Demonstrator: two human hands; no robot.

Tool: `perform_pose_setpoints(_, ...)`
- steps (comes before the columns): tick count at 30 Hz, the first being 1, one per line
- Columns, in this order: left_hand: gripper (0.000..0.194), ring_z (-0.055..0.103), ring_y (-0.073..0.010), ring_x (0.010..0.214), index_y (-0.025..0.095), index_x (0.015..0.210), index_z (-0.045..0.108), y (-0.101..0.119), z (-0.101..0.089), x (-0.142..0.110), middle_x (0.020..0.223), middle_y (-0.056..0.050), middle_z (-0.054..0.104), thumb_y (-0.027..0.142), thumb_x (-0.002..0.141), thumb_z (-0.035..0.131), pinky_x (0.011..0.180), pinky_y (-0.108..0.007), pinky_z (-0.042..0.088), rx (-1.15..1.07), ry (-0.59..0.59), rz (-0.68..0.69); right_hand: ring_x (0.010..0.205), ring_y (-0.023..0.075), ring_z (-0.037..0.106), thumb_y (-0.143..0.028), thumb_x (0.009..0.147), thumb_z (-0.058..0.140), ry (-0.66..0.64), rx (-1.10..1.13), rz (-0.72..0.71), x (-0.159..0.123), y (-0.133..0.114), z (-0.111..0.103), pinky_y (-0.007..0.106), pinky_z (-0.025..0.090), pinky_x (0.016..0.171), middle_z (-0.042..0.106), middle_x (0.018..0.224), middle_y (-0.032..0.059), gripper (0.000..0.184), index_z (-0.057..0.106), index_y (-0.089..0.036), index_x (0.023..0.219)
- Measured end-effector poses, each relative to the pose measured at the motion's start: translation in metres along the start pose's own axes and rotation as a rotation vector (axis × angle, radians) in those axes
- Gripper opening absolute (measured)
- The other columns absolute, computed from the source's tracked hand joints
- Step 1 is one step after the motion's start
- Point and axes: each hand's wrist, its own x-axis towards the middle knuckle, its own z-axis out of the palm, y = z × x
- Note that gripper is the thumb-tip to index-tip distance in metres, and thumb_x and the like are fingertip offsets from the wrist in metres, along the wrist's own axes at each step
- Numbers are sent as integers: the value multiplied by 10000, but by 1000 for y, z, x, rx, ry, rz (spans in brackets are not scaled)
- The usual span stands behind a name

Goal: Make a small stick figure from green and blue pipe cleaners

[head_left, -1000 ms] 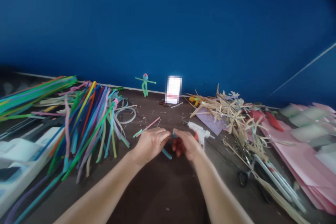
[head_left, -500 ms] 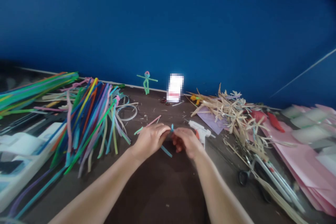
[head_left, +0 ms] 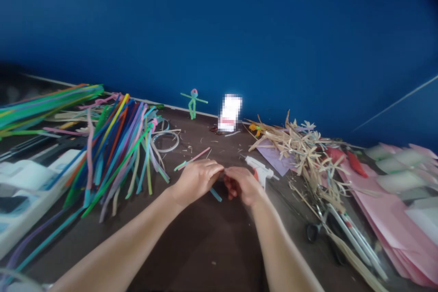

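- Hands together at table centre: fingertips of left hand [head_left: 196, 182] and right hand [head_left: 242, 186] meet, closed on a teal pipe cleaner [head_left: 215, 195] as far as we can tell. Pinch point hidden behind the fingers.
- Visible teal end sticks out below the hands, angled toward the dark brown table [head_left: 212, 246], not touching it as far as we can see.
- Risk 1: a loose pinch. We can't see how much stem sits between the fingers, so a short hold could let it slip and spring out.
- Risk 2: a hot glue gun [head_left: 260, 172] lies just beside the right hand, nozzle toward the left. We can't tell if it's hot or powered. If it is, a wide right-hand move could cause a burn.
- Risk 3: a pink-and-green pipe cleaner [head_left: 191, 159] lies just past the left hand. A sweep of the wrist could catch it and tangle it with the teal one.
- Risk 4: black-handled scissors [head_left: 312, 232] sit at right, half under dried straw [head_left: 301, 155]. Blades are partly hidden, so reaching in blind could mean a nick.
- Left of the hands: a large fan of mixed pipe cleaners [head_left: 116, 155]. Far edge: a small pipe-cleaner figure [head_left: 193, 102], standing.
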Motion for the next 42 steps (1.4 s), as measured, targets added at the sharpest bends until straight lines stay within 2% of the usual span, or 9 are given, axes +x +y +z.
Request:
perform_pose_setpoints(3, 176, 573, -132, 721, 183, 851, 582, 0, 0, 0, 756, -19, 619, 200, 832, 407, 656, -239, 425, -25, 5, -17, 274, 45, 338, -285, 669, 537, -9, -36, -17, -1, -1, 1, 181, 348, 290, 449, 418, -69, 204, 461, -168, 521)
perform_pose_setpoints(7, 172, 586, -136, 725, 188, 858, 585, 0, 0, 0, 788, -21, 635, 218, 827, 419, 648, -238, 426, -21, 19, -47, 305, 54, 369, -246, 658, 530, 57, -176, -98, 0, -1, 3, 183, 351, 324, 452, 434, -66, 155, 467, -171, 538)
perform_pose_setpoints(11, 167, 599, -142, 715, 190, 855, 592, -2, 1, 0, 818, -21, 651, 246, 818, 440, 632, -235, 429, -27, 31, -104, 373, 74, 410, -271, 680, 529, 149, -468, -256, -1, 0, 3, 184, 323, 370, 448, 461, -59, 109, 527, -173, 630)
perform_pose_setpoints(16, 153, 613, -160, 733, 192, 864, 600, -5, 2, -1, 834, -21, 666, 237, 795, 472, 637, -244, 432, -72, 12, -158, 546, 114, 468, -204, 704, 500, 246, -828, -519, -4, -3, 4, 216, 363, 527, 529, 598, -17, 73, 570, -184, 716)
perform_pose_setpoints(22, 154, 615, -160, 707, 192, 826, 616, -7, 1, 1, 778, -13, 672, 255, 785, 482, 605, -236, 422, -151, -50, -230, 684, 163, 515, -147, 721, 461, 300, -1064, -653, -8, -6, 6, 256, 376, 633, 576, 742, 42, 119, 567, -184, 761)
perform_pose_setpoints(29, 149, 592, -135, 644, 175, 756, 620, -6, -3, 3, 700, -6, 656, 246, 770, 489, 562, -212, 405, -286, -81, -291, 755, 174, 526, -118, 744, 422, 263, -1106, -710, -11, -8, 8, 260, 383, 684, 570, 797, 50, 156, 542, -186, 815)
perform_pose_setpoints(35, 166, 560, -98, 529, 153, 671, 600, -7, -6, 6, 586, 13, 630, 241, 758, 489, 485, -178, 388, -495, -160, -320, 720, 160, 519, -87, 728, 406, 217, -1114, -715, -12, -10, 6, 246, 379, 664, 551, 745, 34, 172, 540, -192, 750)
perform_pose_setpoints(39, 195, 534, -81, 481, 143, 685, 595, -9, -8, 7, 571, 11, 625, 260, 774, 467, 452, -167, 388, -608, -183, -349, 662, 155, 513, -169, 730, 461, 326, -1015, -660, -8, -6, 5, 248, 378, 618, 553, 704, 23, 91, 539, -194, 771)
perform_pose_setpoints(42, 194, 548, -92, 505, 150, 677, 598, -9, -7, 8, 586, 9, 633, 268, 774, 478, 483, -181, 402, -542, -89, -367, 560, 139, 495, -279, 717, 525, 390, -830, -549, -3, -1, 3, 240, 377, 533, 549, 623, 6, 83, 533, -197, 730)
